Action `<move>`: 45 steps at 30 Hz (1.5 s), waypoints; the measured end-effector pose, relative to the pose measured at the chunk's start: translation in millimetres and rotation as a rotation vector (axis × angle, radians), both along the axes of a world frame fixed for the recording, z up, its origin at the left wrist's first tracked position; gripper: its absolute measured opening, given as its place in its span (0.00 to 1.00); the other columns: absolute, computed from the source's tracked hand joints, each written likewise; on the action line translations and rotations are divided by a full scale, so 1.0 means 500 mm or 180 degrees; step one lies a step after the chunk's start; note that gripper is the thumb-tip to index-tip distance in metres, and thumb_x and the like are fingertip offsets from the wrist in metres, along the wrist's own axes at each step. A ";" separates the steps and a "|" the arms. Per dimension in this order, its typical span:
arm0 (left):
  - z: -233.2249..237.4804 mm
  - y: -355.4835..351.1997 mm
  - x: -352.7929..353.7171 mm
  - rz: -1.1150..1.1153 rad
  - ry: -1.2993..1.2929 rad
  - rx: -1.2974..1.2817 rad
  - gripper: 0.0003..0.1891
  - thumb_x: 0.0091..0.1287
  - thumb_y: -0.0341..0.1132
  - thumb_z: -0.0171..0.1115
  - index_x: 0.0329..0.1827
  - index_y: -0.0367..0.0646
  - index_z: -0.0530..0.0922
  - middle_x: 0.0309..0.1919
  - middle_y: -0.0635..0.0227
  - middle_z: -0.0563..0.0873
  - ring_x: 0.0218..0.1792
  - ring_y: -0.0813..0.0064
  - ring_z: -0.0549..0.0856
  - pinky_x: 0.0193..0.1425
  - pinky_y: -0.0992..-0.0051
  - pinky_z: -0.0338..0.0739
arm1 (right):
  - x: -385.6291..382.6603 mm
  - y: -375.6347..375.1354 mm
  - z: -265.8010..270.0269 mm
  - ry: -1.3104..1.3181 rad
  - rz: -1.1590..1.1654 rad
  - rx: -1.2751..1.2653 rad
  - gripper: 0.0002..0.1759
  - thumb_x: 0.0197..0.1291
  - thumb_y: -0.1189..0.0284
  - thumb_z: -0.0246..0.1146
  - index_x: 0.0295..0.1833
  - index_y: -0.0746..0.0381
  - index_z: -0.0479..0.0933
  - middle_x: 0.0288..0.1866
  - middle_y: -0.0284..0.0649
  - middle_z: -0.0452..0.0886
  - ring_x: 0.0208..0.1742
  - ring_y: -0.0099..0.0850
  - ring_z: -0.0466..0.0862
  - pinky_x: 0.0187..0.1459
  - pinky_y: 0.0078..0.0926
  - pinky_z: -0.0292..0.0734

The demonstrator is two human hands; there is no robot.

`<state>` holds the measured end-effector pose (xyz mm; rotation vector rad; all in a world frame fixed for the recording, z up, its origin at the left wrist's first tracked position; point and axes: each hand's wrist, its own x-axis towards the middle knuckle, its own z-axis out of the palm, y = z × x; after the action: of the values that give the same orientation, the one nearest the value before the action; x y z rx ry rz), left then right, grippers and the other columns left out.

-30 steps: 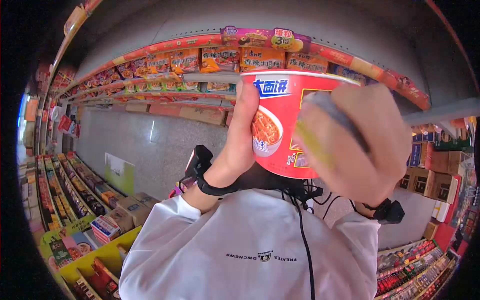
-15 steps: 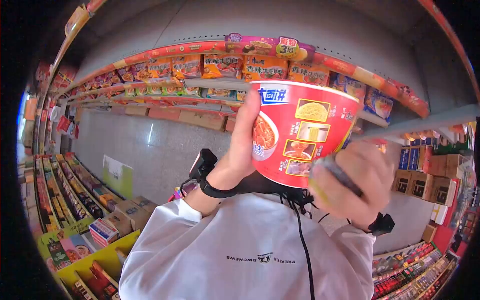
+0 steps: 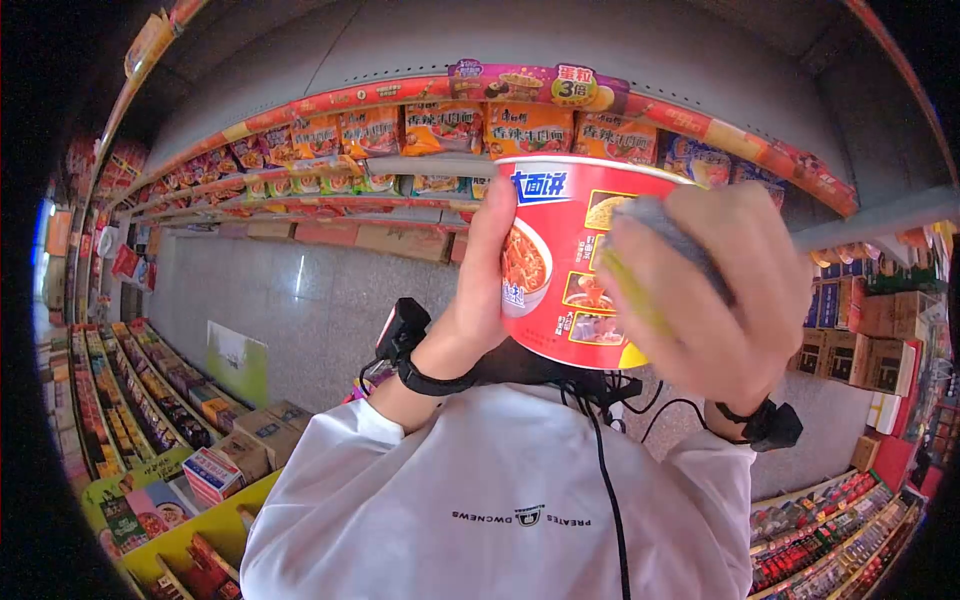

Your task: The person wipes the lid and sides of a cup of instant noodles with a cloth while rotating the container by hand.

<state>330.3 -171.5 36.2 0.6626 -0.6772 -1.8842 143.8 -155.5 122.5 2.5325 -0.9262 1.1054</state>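
A red instant noodle bucket [image 3: 570, 235] with a white rim is held up in front of my chest. My left hand [image 3: 482, 265] grips it by its left side, thumb along the wall; the other fingers are hidden behind. Pressed against the printed right side is a grey and yellow cloth [image 3: 668, 232], bunched in my right hand [image 3: 735, 300]. That hand is smeared by motion and covers part of the small pictures on the bucket.
Beyond the bucket, a shelf carries a row of orange noodle packets [image 3: 440, 130] behind a red price strip [image 3: 370, 97]. Cardboard boxes [image 3: 270, 430] stand at lower left by racks of goods. More cartons [image 3: 885, 365] are stacked at right.
My right hand has moved up along the bucket's right side with the cloth, from its lower edge to near the upper pictures. The bucket has stayed almost in place.
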 end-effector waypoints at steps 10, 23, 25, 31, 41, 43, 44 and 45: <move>-0.003 -0.011 0.013 0.0012 0.0366 -0.0102 0.34 0.79 0.62 0.44 0.69 0.39 0.71 0.61 0.56 0.84 0.58 0.67 0.87 0.63 0.65 0.84 | 0.027 0.049 -0.055 0.0291 0.0242 -0.0632 0.18 0.39 0.67 0.67 0.40 0.56 0.83 0.41 0.35 0.81 0.34 0.29 0.78 0.23 0.19 0.65; -0.021 0.004 0.017 -0.0027 -0.0063 -0.0207 0.28 0.81 0.57 0.43 0.72 0.45 0.64 0.64 0.60 0.79 0.61 0.71 0.84 0.66 0.67 0.81 | -0.009 0.014 -0.010 -0.0189 -0.0008 0.0026 0.22 0.34 0.75 0.78 0.41 0.65 0.86 0.40 0.47 0.80 0.36 0.43 0.82 0.35 0.37 0.77; -0.016 0.004 0.017 0.0004 -0.0127 -0.0288 0.27 0.82 0.56 0.43 0.72 0.46 0.62 0.63 0.61 0.78 0.62 0.73 0.83 0.66 0.67 0.80 | 0.004 0.008 0.001 -0.0072 -0.0181 0.0168 0.21 0.35 0.75 0.79 0.40 0.64 0.85 0.41 0.45 0.81 0.35 0.42 0.82 0.34 0.36 0.77; -0.039 0.017 0.021 0.0162 -0.0252 -0.0332 0.37 0.80 0.65 0.35 0.76 0.43 0.66 0.66 0.57 0.80 0.65 0.66 0.82 0.69 0.62 0.77 | 0.036 -0.003 -0.007 0.0251 -0.0040 -0.0202 0.20 0.33 0.74 0.77 0.38 0.62 0.84 0.39 0.41 0.81 0.32 0.38 0.81 0.27 0.31 0.74; -0.023 0.013 0.029 0.0103 -0.0088 -0.0296 0.26 0.80 0.57 0.49 0.67 0.46 0.64 0.58 0.64 0.79 0.60 0.76 0.82 0.65 0.70 0.78 | 0.078 0.076 -0.026 0.0985 0.0123 -0.0337 0.18 0.36 0.69 0.69 0.39 0.59 0.84 0.36 0.36 0.80 0.34 0.30 0.79 0.26 0.22 0.70; -0.027 0.021 0.026 0.0204 -0.0172 0.0055 0.41 0.76 0.69 0.43 0.73 0.40 0.69 0.64 0.54 0.83 0.59 0.64 0.87 0.63 0.64 0.84 | 0.078 0.091 -0.048 0.0743 0.0101 -0.0440 0.10 0.45 0.64 0.65 0.35 0.55 0.81 0.40 0.32 0.78 0.39 0.28 0.77 0.28 0.22 0.65; -0.026 0.020 0.029 0.0207 -0.0173 0.0055 0.41 0.76 0.69 0.43 0.73 0.40 0.69 0.64 0.54 0.83 0.59 0.64 0.87 0.63 0.64 0.84 | 0.075 0.096 -0.052 0.0742 0.0104 -0.0441 0.10 0.45 0.64 0.65 0.35 0.55 0.81 0.40 0.32 0.78 0.39 0.28 0.77 0.28 0.22 0.65; -0.024 0.019 0.034 0.0071 -0.0035 0.0075 0.40 0.76 0.69 0.43 0.73 0.40 0.69 0.64 0.54 0.83 0.59 0.64 0.87 0.63 0.64 0.85 | 0.068 0.100 -0.055 0.0639 0.0174 -0.0448 0.11 0.44 0.65 0.66 0.37 0.54 0.82 0.40 0.32 0.78 0.40 0.28 0.77 0.29 0.22 0.65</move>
<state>347.4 -162.2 24.2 0.6932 -0.6530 -1.8719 178.0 -105.3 95.3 2.5093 -0.7066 0.8769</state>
